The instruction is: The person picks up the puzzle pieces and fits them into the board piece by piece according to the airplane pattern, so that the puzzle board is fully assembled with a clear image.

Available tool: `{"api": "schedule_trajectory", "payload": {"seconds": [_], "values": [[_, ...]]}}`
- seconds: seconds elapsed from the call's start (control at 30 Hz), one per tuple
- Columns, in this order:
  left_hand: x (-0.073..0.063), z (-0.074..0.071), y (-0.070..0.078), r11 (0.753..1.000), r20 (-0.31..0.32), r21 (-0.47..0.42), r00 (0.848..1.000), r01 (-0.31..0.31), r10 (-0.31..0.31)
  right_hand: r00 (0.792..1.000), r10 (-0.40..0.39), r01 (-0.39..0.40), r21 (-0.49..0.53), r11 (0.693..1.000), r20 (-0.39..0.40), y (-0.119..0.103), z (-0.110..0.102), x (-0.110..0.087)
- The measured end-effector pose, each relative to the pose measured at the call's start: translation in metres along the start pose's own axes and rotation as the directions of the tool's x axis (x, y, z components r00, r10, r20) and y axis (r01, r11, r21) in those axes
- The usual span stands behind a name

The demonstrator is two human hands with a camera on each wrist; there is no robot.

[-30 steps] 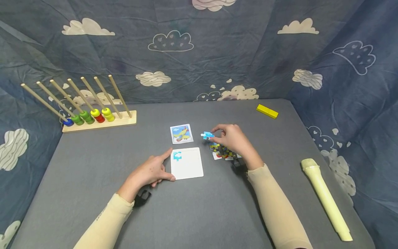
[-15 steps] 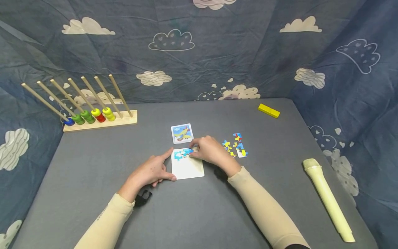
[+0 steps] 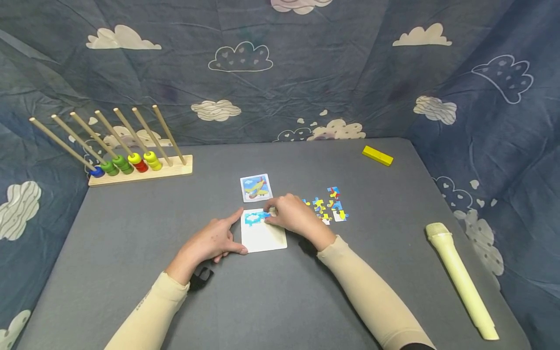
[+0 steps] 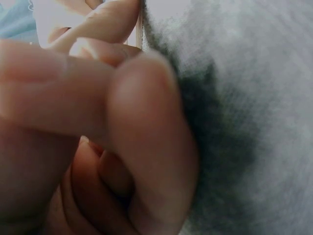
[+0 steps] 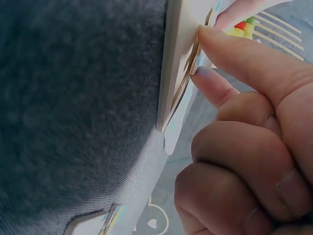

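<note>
A square white puzzle tray [image 3: 264, 238] lies mid-table, with light-blue jigsaw pieces [image 3: 251, 218] along its far edge. My left hand [image 3: 212, 239] steadies its left side, the straight index finger and thumb at the two corners; the other fingers are curled under. At the tray's far edge, my right hand [image 3: 294, 215] pinches a blue jigsaw piece [image 3: 266, 215] between thumb and index finger, low over the tray and beside the other blue pieces. Part of this piece is hidden by the fingers. The right wrist view shows its thin edge [image 5: 194, 61] close against the tray.
Loose jigsaw pieces [image 3: 337, 206] lie right of the tray. Behind it is an airplane picture card [image 3: 255, 188]. A wooden peg stacker [image 3: 175, 168] with colored rings stands back left. A yellow block [image 3: 378, 155] and a cream toy microphone [image 3: 461, 282] lie at the right.
My right hand carried the blue piece from the loose pile leftward to the tray, then nudged it closer against the first blue piece. My left hand stays at the tray's edge.
</note>
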State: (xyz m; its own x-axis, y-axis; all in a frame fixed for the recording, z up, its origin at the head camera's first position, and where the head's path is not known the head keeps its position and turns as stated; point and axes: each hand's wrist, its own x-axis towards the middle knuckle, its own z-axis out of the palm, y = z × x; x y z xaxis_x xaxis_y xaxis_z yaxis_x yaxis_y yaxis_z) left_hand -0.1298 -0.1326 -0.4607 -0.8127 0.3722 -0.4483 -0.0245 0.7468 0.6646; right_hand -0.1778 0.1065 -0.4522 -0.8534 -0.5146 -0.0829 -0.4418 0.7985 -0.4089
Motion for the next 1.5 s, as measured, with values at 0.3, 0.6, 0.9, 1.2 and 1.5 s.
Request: {"api": "schedule_trajectory", "payload": {"seconds": [0.3,0.6,0.9,1.2,1.5], "values": [[0.001,0.001,-0.001,1.0,-0.001,-0.001,1.0,-0.007,0.007,1.0,0.025,-0.025,0.017,1.0,-0.009,-0.001,0.0,-0.001],[0.001,0.001,-0.001,1.0,-0.004,0.009,1.0,-0.016,0.016,1.0,0.011,-0.011,0.041,0.999,-0.011,-0.001,0.002,-0.001],[0.0,0.001,-0.001,1.0,-0.009,0.012,1.0,-0.01,0.01,0.999,-0.019,0.018,-0.006,1.0,-0.048,-0.005,0.005,-0.002],[0.001,0.0,0.0,1.0,-0.007,0.011,1.0,-0.009,0.009,0.998,0.021,-0.021,0.001,1.0,-0.066,-0.007,0.009,-0.002],[0.001,0.001,0.0,1.0,-0.006,0.018,1.0,-0.005,0.005,0.996,0.015,-0.012,0.03,0.999,-0.088,-0.005,0.013,-0.001]]}}
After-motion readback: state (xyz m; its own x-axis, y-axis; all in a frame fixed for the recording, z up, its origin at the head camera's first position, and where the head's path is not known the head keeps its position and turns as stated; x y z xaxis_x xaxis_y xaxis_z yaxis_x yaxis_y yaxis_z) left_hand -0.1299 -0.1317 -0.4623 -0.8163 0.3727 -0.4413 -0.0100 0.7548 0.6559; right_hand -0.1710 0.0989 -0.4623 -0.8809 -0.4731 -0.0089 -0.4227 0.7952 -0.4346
